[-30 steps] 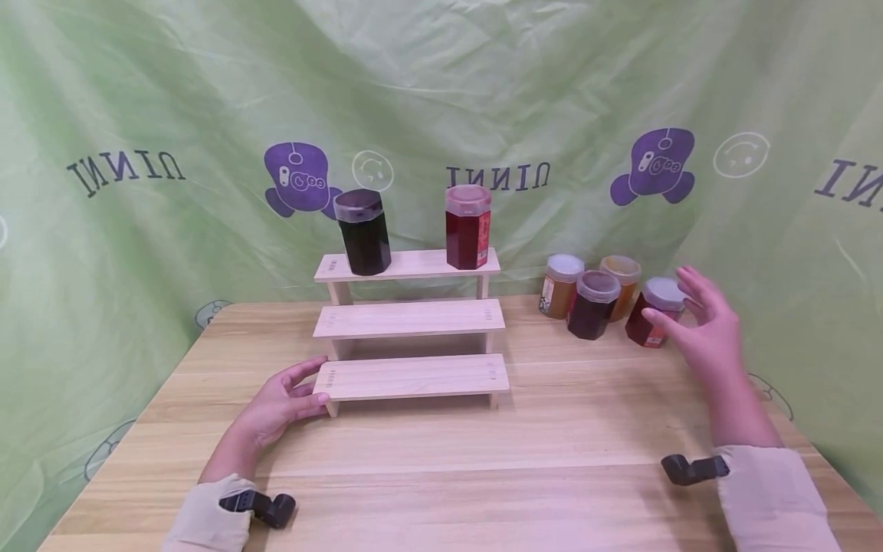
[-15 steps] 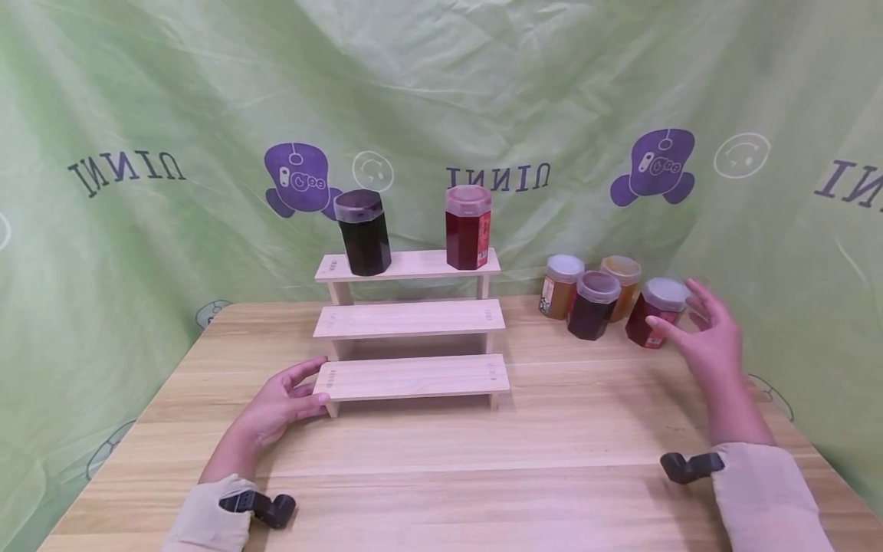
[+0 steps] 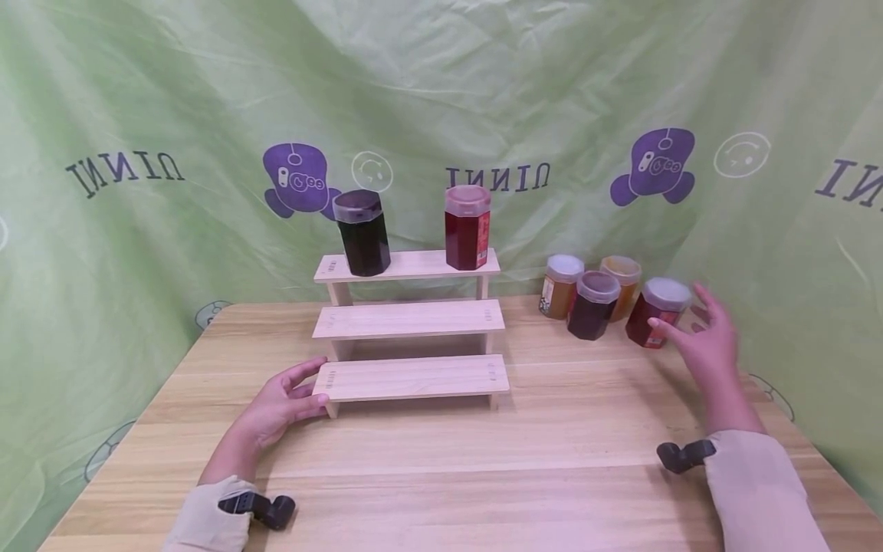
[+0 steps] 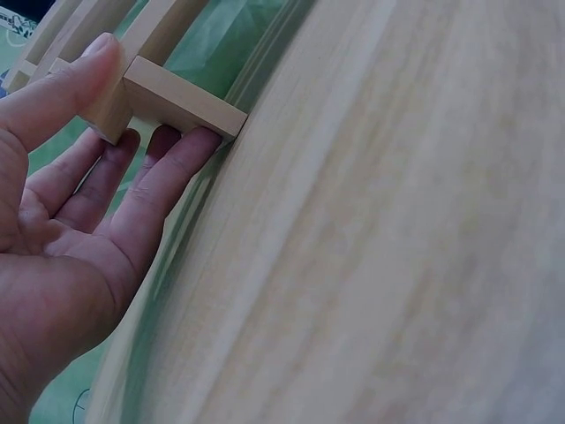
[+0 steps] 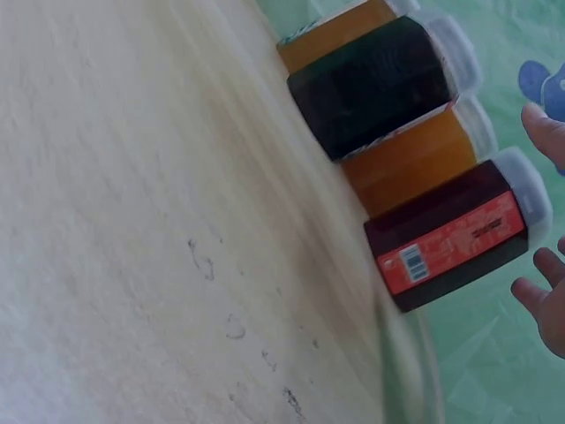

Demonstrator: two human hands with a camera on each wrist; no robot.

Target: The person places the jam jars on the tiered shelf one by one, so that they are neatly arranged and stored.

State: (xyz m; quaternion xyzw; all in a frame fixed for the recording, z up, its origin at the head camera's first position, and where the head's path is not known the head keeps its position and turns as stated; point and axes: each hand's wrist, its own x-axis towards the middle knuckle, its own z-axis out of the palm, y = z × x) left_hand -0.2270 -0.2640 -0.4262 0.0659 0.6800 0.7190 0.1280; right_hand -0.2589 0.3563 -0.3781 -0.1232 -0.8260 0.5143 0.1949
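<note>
My left hand (image 3: 276,410) holds the left end of the lowest tier of a three-step wooden display stand (image 3: 414,378). In the left wrist view, its thumb lies on the board's edge and fingertips touch the stand's leg (image 4: 181,95). Over at the right, my right hand (image 3: 710,345) is beside a dark red jar (image 3: 641,318) with a whitish lid, thumb and fingers spread around its near right side. The right wrist view shows the fingers apart from this jar's lid (image 5: 527,194). Nothing is in that hand.
A dark jar (image 3: 591,318) and two amber jars, one left (image 3: 559,297) and one behind (image 3: 628,295), stand close to the red one. On the top tier are a black jar (image 3: 366,244) and a red jar (image 3: 466,238). A green curtain (image 3: 552,92) hangs behind the table (image 3: 441,491).
My right hand has lowered slightly and shifted a little around the red jar's right side. The left hand and the stand have stayed in place.
</note>
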